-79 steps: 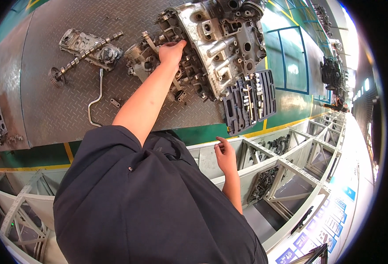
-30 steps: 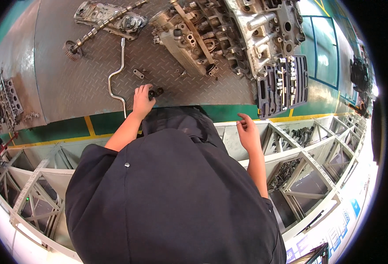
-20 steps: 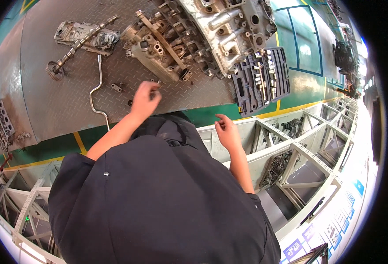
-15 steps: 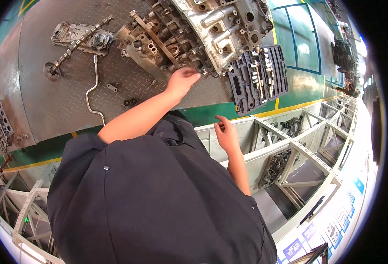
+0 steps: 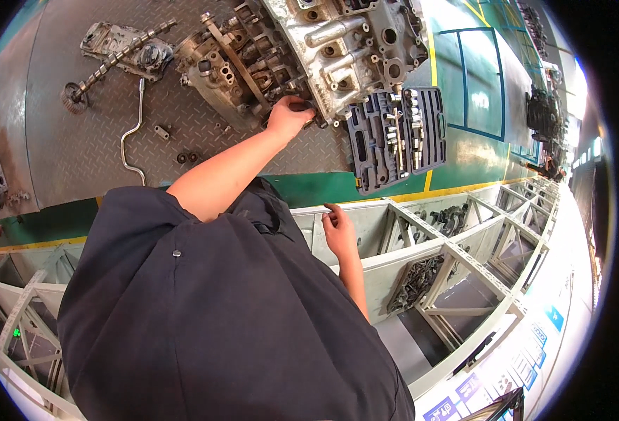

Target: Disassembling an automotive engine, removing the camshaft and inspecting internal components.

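My left hand (image 5: 290,119) reaches to the near edge of a partly dismantled engine block (image 5: 236,67), beside the silver cylinder head (image 5: 337,52). Its thumb and fingers are bent together at the lower corner of the metal; whatever is between the fingertips is hidden. Low over the gap between the bench and the shelving hangs my right hand (image 5: 340,231), apart from everything, its index finger stretched out and the others loosely bent. I see nothing in it.
An open socket set case (image 5: 365,151) lies right of the engine. To the left are a camshaft (image 5: 116,63), a dirty metal cover (image 5: 102,42), a bent metal pipe (image 5: 132,133) and small parts on the checkered metal bench top (image 5: 50,151). Pale shelving (image 5: 387,252) stands close on the right.
My left hand has moved closer to the engine's corner, with its fingertips now against the metal. The whole view has shifted a little; my right hand stays low and apart.
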Demonstrator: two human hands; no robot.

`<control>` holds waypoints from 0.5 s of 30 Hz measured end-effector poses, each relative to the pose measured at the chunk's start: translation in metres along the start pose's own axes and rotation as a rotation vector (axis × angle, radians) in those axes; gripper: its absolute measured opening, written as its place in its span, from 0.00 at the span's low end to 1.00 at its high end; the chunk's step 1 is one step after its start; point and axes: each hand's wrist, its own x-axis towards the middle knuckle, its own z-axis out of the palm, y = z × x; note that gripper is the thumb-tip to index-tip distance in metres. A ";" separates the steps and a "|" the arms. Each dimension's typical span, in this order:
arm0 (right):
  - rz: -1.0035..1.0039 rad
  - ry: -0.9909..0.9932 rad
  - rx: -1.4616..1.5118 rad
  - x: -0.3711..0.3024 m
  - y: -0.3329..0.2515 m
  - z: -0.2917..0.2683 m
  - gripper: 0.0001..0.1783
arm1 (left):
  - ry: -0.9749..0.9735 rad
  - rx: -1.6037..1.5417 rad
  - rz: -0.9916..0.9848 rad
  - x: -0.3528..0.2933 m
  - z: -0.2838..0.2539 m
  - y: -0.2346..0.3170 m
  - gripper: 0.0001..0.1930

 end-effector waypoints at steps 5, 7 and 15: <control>-0.013 0.015 -0.011 0.008 0.015 -0.008 0.15 | 0.068 -0.043 -0.065 -0.008 0.005 0.015 0.24; -0.046 0.021 -0.013 0.011 0.015 -0.013 0.15 | 0.102 -0.050 -0.080 -0.002 0.008 0.006 0.24; -0.041 -0.004 -0.029 0.007 0.022 -0.019 0.15 | 0.156 0.123 -0.077 -0.010 0.002 0.005 0.25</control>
